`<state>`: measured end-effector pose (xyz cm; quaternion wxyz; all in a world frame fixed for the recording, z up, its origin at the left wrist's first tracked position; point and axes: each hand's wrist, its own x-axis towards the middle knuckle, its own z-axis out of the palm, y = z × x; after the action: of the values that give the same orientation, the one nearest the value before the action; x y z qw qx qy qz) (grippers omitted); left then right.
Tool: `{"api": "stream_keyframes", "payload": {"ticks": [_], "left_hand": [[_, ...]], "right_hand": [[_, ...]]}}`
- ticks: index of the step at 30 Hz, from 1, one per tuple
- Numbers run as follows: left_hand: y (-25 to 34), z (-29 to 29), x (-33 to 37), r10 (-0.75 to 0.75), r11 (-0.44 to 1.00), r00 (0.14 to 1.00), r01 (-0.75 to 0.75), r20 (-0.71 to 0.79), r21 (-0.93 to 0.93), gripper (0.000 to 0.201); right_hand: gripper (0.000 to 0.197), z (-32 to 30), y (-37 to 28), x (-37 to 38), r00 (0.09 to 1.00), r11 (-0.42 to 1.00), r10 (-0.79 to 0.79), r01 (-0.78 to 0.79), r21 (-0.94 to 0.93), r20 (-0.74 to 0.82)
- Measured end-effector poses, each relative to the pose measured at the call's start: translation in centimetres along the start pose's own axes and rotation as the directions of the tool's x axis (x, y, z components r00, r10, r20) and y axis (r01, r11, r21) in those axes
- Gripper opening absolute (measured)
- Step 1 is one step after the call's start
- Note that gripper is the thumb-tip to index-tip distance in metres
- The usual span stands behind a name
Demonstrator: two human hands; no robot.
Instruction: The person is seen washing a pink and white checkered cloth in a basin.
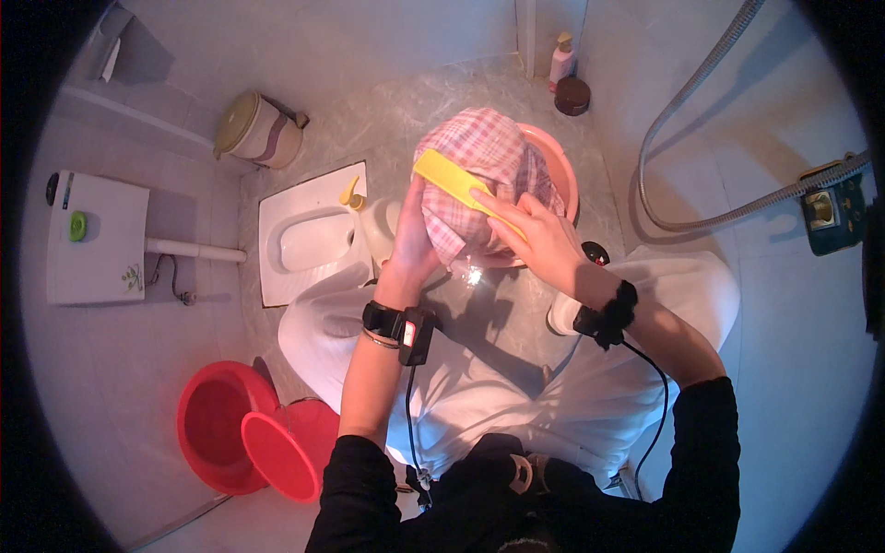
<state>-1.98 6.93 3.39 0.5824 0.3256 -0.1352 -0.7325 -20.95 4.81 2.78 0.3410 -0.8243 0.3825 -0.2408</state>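
A pink-and-white checked cloth (475,134) is bunched up in front of me, over a pink basin (560,166). My left hand (417,241) grips the cloth at its left side, with its fingers partly hidden behind the folds. In my right hand (544,241) is a yellow brush (446,179), held by its handle from the right. The flat back of the brush faces up and lies across the cloth. Its underside is out of sight.
A squat toilet (313,241) with a yellow-topped pump bottle (351,195) is at left. Red basin (221,429) and red bucket (293,452) stand lower left. A lidded bin (261,131), a pink pump bottle (561,63) and brown jar (572,96) stand farther back. A shower hose (678,101) hangs right.
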Motion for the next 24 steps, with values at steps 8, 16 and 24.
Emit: {"api": "stream_keyframes", "payload": {"ticks": [8, 16, 24], "left_hand": [[1.1, -0.8, 1.2, -0.017, 0.995, 0.997, 0.024, 0.07, -0.1, 0.054], [-1.1, -1.4, -0.7, 0.093, 0.992, 0.991, -0.084, 0.093, -0.094, 0.055], [0.2, 1.0, -2.6, 0.209, 0.953, 0.901, -0.1, 0.38, -0.287, 0.048]], "right_hand": [[0.038, 1.1, 2.3, 4.7, 0.967, 0.98, -0.168, 0.143, -0.14, -0.191], [0.033, -0.5, -0.2, 1.8, 0.992, 0.994, -0.113, 0.113, -0.003, -0.062], [0.036, -1.5, -2.6, -0.8, 0.97, 0.972, -0.212, 0.221, 0.073, -0.116]]}}
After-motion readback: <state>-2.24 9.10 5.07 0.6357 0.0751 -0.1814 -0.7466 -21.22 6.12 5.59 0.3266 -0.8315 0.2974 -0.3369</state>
